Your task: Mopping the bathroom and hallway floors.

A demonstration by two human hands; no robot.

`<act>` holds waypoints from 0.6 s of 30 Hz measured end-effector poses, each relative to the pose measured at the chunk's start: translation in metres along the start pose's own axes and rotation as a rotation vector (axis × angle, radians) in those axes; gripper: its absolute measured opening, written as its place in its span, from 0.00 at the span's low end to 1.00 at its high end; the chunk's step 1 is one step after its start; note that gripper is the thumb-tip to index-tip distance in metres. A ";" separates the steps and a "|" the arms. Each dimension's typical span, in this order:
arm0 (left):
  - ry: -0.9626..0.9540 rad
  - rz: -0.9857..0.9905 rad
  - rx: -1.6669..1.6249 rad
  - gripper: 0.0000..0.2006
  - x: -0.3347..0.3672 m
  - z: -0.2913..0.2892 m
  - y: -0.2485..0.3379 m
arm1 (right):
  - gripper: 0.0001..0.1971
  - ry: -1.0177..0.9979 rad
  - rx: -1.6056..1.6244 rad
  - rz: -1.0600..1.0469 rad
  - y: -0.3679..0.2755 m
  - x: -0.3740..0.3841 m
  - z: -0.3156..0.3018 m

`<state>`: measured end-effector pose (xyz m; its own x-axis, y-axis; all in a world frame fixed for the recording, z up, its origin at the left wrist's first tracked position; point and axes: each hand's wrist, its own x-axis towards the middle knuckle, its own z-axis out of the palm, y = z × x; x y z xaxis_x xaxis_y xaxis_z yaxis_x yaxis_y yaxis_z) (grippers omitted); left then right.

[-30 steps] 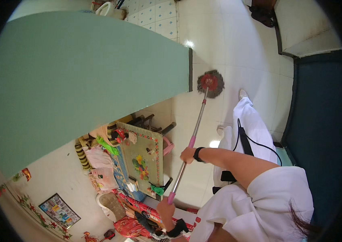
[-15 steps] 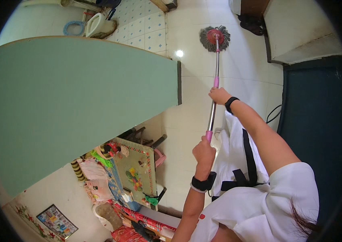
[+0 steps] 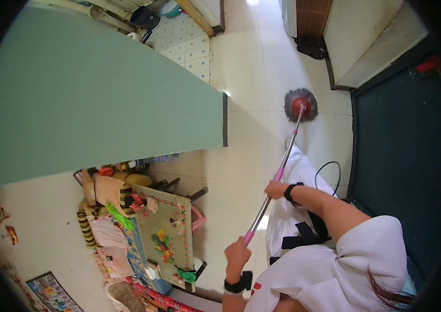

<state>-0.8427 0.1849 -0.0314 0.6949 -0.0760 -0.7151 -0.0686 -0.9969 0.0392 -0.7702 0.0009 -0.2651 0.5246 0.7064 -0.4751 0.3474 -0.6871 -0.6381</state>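
Observation:
A round mop [image 3: 301, 105] with grey strands and a red hub rests on the pale tiled floor, its strands slightly blurred. Its silver and pink handle runs down and to the left toward me. My right hand [image 3: 276, 190] is closed around the middle of the handle, just below a pink sleeve. Lower and to the left, my left hand [image 3: 237, 255] grips the upper end, by another pink section. Black bands circle both wrists.
A green partition wall [image 3: 106, 93] juts in from the left. Below it stands a table with a floral cover [image 3: 176, 244]. Dark shoes [image 3: 310, 48] lie by the cabinet at the far right. A thin black cable [image 3: 339, 171] loops over the floor near a dark door [image 3: 402, 156].
The mop head has been drawn back toward me and slightly right. Both hands have moved down and left with the handle.

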 end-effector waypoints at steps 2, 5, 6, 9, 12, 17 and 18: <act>-0.031 -0.041 0.003 0.10 -0.034 0.006 -0.032 | 0.08 -0.053 0.068 -0.132 -0.037 0.004 0.016; -0.030 -0.087 0.023 0.09 -0.066 -0.002 -0.055 | 0.07 -0.144 0.120 -0.300 -0.078 0.006 0.013; -0.006 -0.102 0.031 0.09 -0.072 -0.003 -0.060 | 0.07 -0.144 0.113 -0.295 -0.082 0.008 0.011; 0.051 -0.112 -0.001 0.08 -0.065 0.005 -0.057 | 0.08 -0.207 0.030 -0.253 -0.081 0.008 0.005; 0.136 -0.043 0.055 0.07 -0.033 -0.007 -0.026 | 0.08 -0.151 0.010 -0.158 -0.047 -0.004 -0.024; 0.244 0.137 0.040 0.06 0.044 -0.028 0.034 | 0.08 -0.112 -0.038 0.056 0.040 -0.023 -0.076; 0.233 0.150 0.052 0.06 0.061 -0.037 0.052 | 0.08 -0.080 -0.077 0.096 0.060 -0.029 -0.088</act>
<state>-0.7774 0.1278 -0.0471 0.8198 -0.2320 -0.5236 -0.2161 -0.9720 0.0923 -0.6964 -0.0754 -0.2362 0.4957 0.6457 -0.5808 0.3589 -0.7613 -0.5401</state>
